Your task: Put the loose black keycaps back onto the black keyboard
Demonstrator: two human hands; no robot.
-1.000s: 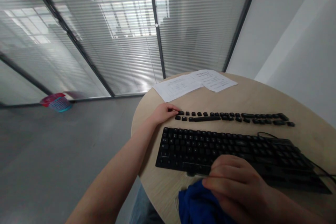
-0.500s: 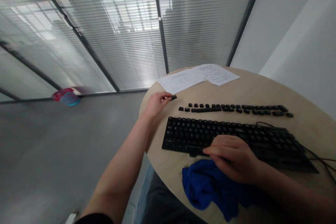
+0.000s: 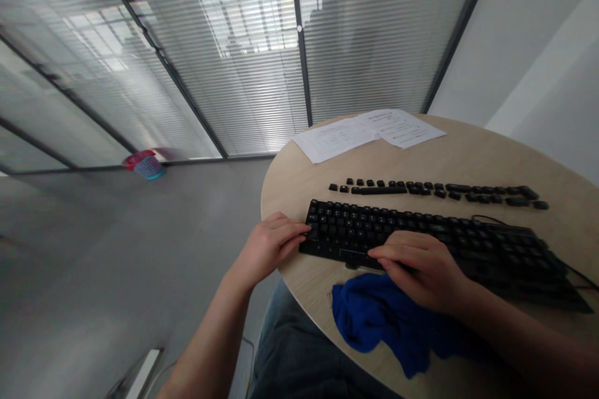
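A black keyboard (image 3: 346, 230) lies across the table, with a long bare slot in its front row. At its left end my left hand (image 3: 269, 243) is closed in a pinch at the edge, on a small black keycap mostly hidden by the fingertips. My right hand (image 3: 421, 265) is curled over the keyboard's front, index fingertip by the slot and thumb at the front edge. Beyond the keyboard, loose keycaps (image 3: 380, 183) lie in two rows, with a long space bar (image 3: 384, 190) among them. A crumpled blue cloth (image 3: 369, 318) lies below my right hand.
Printed sheets (image 3: 334, 138) lie at the far side of the round wooden table (image 3: 285, 181). A cable (image 3: 580, 274) runs off the keyboard's right end. On the floor stands a red and blue basket (image 3: 147, 165) near the blind-covered glass wall.
My left hand has come back from the table beyond the keyboard, where it pinched a keycap, to the keyboard's left end. My right hand stays in place. The view has shifted slightly.
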